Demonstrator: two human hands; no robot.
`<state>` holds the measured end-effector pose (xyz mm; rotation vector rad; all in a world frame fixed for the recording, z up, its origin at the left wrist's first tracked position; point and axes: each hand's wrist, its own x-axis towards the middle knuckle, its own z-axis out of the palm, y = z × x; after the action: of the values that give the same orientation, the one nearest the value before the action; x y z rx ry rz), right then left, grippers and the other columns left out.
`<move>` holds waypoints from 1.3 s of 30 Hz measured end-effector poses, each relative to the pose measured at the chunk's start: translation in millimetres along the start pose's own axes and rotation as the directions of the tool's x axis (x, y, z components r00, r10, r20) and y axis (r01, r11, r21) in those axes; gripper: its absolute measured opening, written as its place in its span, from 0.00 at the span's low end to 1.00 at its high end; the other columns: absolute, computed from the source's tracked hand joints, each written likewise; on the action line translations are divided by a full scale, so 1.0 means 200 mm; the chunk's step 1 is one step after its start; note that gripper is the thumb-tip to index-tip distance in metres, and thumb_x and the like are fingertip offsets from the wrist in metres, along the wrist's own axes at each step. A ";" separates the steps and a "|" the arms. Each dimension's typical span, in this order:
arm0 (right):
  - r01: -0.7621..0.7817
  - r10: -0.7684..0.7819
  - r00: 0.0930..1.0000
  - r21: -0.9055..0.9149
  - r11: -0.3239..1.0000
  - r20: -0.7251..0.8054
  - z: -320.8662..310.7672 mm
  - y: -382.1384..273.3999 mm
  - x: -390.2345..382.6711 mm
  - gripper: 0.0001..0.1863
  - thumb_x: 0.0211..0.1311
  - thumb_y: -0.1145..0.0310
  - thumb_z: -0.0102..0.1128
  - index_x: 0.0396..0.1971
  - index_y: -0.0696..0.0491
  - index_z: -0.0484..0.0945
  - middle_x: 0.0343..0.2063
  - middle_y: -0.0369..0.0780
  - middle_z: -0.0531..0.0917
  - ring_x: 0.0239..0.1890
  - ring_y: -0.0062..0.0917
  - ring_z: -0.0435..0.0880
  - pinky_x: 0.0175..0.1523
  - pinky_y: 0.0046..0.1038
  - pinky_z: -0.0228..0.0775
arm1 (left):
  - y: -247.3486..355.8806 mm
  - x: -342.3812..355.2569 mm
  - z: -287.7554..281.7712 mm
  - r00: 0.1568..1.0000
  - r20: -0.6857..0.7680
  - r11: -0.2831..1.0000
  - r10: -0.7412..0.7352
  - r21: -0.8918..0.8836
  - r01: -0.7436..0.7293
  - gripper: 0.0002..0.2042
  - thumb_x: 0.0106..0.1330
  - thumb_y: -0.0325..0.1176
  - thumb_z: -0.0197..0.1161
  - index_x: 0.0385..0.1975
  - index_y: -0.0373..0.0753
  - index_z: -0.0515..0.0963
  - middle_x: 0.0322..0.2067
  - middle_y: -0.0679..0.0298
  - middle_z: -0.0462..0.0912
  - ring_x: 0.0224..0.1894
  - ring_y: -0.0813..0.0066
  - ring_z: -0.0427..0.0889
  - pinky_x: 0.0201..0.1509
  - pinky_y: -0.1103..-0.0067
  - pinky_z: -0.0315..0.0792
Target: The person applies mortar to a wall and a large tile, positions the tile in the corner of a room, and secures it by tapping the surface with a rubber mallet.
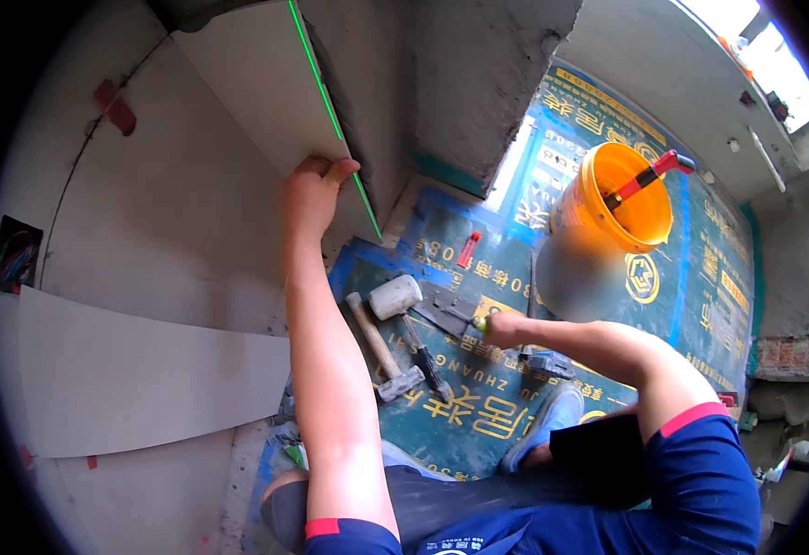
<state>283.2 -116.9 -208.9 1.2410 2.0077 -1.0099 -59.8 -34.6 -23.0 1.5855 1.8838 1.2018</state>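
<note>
My left hand is closed at the edge of a light wall tile, with its thumb over the edge; the other fingers are partly hidden. A green laser line runs along this edge, past the thumb. Low over the floor covering, my right hand grips the handle of a trowel, its greyish blade pointing left. Beside the blade lies a white-headed mallet with a black handle. Left of it is a hammer with a wooden handle and grey head.
An orange bucket holding a red-and-black-handled tool stands to the right. A small red object lies on the green printed floor covering. A rough concrete column juts out ahead. An open socket box sits at left.
</note>
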 end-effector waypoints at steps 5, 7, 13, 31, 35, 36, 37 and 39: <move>-0.042 0.018 0.983 -0.125 0.991 -0.183 -0.51 -0.03 -0.32 0.19 0.56 0.57 0.55 0.35 0.59 0.80 0.22 0.47 0.82 0.25 0.34 0.83 0.31 0.36 0.74 | -0.11 0.03 -0.06 0.996 0.060 0.995 -0.059 -0.076 0.064 0.22 0.59 0.50 0.66 0.25 0.32 0.79 0.18 0.62 0.77 0.22 0.72 0.74 0.32 0.75 0.68; -0.057 0.098 0.937 0.131 0.990 -0.336 -0.59 0.00 -0.33 0.16 0.56 0.59 0.56 0.34 0.58 0.80 0.18 0.44 0.80 0.20 0.29 0.80 0.27 0.34 0.72 | -0.10 0.04 -0.04 0.995 0.083 0.993 -0.063 -0.095 0.071 0.20 0.60 0.48 0.66 0.25 0.32 0.79 0.18 0.63 0.78 0.22 0.74 0.74 0.32 0.76 0.68; -0.070 0.232 0.958 0.653 0.754 -0.165 -0.58 -0.17 -0.14 0.12 0.53 0.61 0.59 0.25 0.57 0.77 0.17 0.38 0.75 0.19 0.24 0.76 0.22 0.31 0.71 | -0.11 0.02 -0.02 0.996 0.041 0.975 -0.076 -0.207 0.082 0.19 0.60 0.46 0.67 0.25 0.32 0.79 0.18 0.64 0.78 0.22 0.77 0.73 0.30 0.77 0.68; -0.047 0.181 0.978 0.727 0.685 -0.108 -0.52 -0.39 0.21 0.13 0.51 0.65 0.58 0.17 0.60 0.75 0.15 0.42 0.75 0.19 0.26 0.77 0.22 0.32 0.70 | -0.12 -0.01 -0.04 1.000 -0.015 0.993 -0.010 -0.121 0.008 0.16 0.63 0.41 0.65 0.29 0.31 0.79 0.21 0.63 0.80 0.24 0.77 0.78 0.32 0.79 0.72; -0.024 0.171 0.979 0.768 0.640 -0.113 -0.62 -0.40 0.02 0.13 0.50 0.65 0.57 0.18 0.60 0.74 0.13 0.40 0.73 0.15 0.25 0.72 0.20 0.28 0.65 | -0.12 -0.01 0.01 0.999 -0.049 0.983 -0.004 -0.184 -0.005 0.16 0.61 0.43 0.66 0.26 0.32 0.79 0.19 0.64 0.78 0.22 0.77 0.74 0.30 0.79 0.69; -0.001 0.155 0.979 0.752 0.659 -0.135 -0.65 -0.40 -0.02 0.13 0.50 0.65 0.57 0.18 0.60 0.74 0.13 0.40 0.73 0.15 0.25 0.72 0.20 0.29 0.65 | -0.13 0.00 0.01 0.998 -0.066 0.977 -0.004 -0.211 -0.010 0.18 0.58 0.46 0.68 0.25 0.33 0.79 0.17 0.64 0.76 0.21 0.77 0.72 0.29 0.78 0.67; 0.023 0.138 0.978 0.735 0.678 -0.157 -0.67 -0.41 -0.06 0.13 0.49 0.65 0.57 0.19 0.60 0.74 0.13 0.40 0.73 0.14 0.24 0.72 0.20 0.29 0.65 | -0.13 0.00 0.01 0.997 -0.071 0.976 -0.005 -0.216 -0.011 0.18 0.58 0.46 0.68 0.25 0.33 0.79 0.17 0.64 0.76 0.21 0.77 0.72 0.29 0.78 0.67; 0.052 0.112 0.978 0.733 0.678 -0.173 -0.72 -0.43 -0.15 0.13 0.49 0.64 0.56 0.19 0.60 0.74 0.13 0.39 0.73 0.14 0.24 0.72 0.20 0.28 0.65 | -0.13 0.01 0.01 0.998 -0.062 0.979 -0.009 -0.204 -0.004 0.18 0.59 0.45 0.68 0.25 0.33 0.79 0.16 0.64 0.75 0.20 0.77 0.71 0.28 0.78 0.67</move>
<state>205.9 -36.6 -79.1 1.8412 1.7353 -1.8587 -74.6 -32.2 -45.5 1.4511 1.7355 1.4091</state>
